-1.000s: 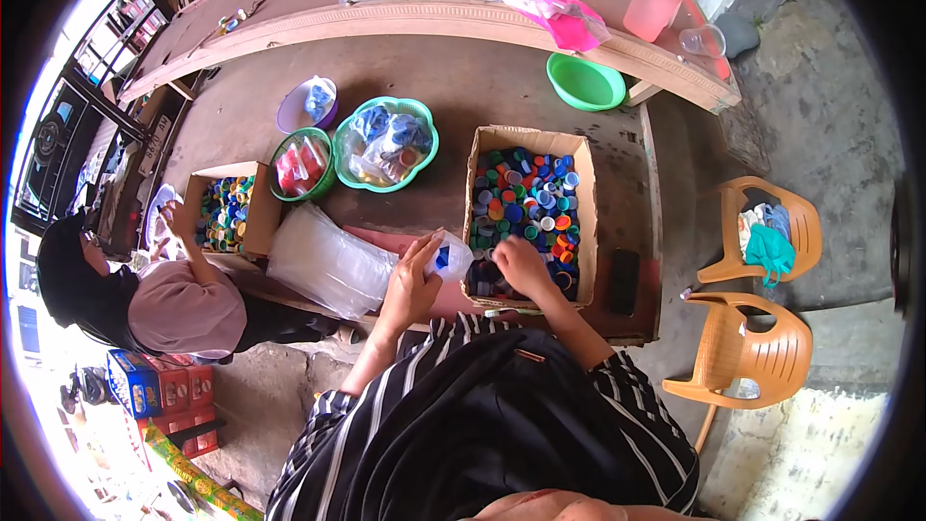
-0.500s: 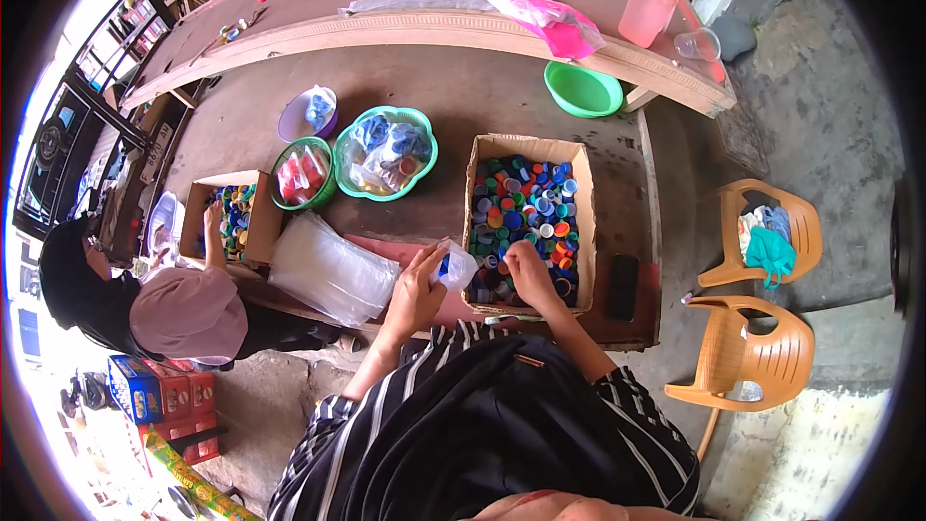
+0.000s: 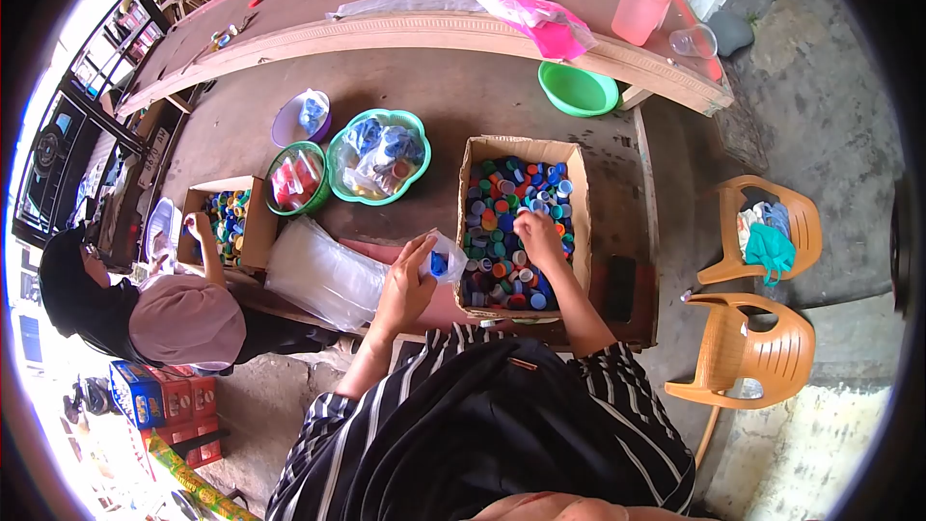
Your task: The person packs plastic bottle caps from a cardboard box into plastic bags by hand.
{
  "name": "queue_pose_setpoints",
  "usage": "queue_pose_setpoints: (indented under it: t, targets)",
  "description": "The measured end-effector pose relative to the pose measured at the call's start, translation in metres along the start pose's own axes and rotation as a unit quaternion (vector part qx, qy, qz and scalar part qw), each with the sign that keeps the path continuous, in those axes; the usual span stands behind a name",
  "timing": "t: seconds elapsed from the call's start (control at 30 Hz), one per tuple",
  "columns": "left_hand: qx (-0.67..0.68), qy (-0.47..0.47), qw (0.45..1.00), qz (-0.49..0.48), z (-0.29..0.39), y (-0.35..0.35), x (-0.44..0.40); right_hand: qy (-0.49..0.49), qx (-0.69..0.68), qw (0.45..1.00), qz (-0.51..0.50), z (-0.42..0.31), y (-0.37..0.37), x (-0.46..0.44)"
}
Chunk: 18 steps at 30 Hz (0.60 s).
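While the left hand (image 3: 405, 291) pinched a clear plastic bag (image 3: 451, 253), bottle caps (image 3: 500, 269) beneath the right hand's fingers (image 3: 529, 224), their hold unclear.

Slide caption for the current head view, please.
Left hand holds a clear plastic bag; right hand over colourful caps in a cardboard box.

- Looked forward and steeply down, head-worn.
- Hung close above the left hand (image 3: 407, 289) and right hand (image 3: 540, 237).
- Spanned, fisheye-wide, the table (image 3: 439, 85) ahead, plus a co-worker (image 3: 185, 318) at left and orange chairs (image 3: 716, 357) at right, both farther off.
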<state>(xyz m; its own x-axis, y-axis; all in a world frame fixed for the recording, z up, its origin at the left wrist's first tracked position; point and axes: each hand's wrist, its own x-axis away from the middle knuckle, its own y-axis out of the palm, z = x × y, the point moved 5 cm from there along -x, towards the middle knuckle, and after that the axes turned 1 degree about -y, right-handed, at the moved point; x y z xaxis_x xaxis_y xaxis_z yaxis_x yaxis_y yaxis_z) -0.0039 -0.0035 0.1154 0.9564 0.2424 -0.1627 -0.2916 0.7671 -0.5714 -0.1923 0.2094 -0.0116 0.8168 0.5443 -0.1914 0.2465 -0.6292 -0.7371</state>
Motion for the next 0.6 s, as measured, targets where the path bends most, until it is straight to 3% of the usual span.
queue_pose_setpoints:
  t: [0.1, 0.27, 0.37, 0.47, 0.6]
  targets:
    - [-0.001, -0.004, 1.0, 0.0, 0.0, 0.0, -0.002, -0.06, 0.092, 0.994, -0.024, -0.002, 0.018, 0.018]
    - [0.012, -0.017, 1.0, -0.016, 0.005, 0.006, -0.009, -0.015, 0.159, 0.985, -0.071, 0.007, 0.032, 0.022]
    - [0.013, -0.016, 0.999, -0.026, 0.009, 0.009, -0.015, -0.06, 0.067, 0.996, 0.022, -0.012, 0.015, 0.017]
    - [0.005, -0.018, 0.999, -0.033, 0.01, 0.013, -0.02, -0.032, -0.155, 0.986, 0.046, -0.062, -0.016, 0.012]
    - [0.01, -0.017, 0.999, -0.041, 0.011, 0.019, -0.027, -0.099, -0.153, 0.98, 0.078, -0.13, -0.053, 0.012]
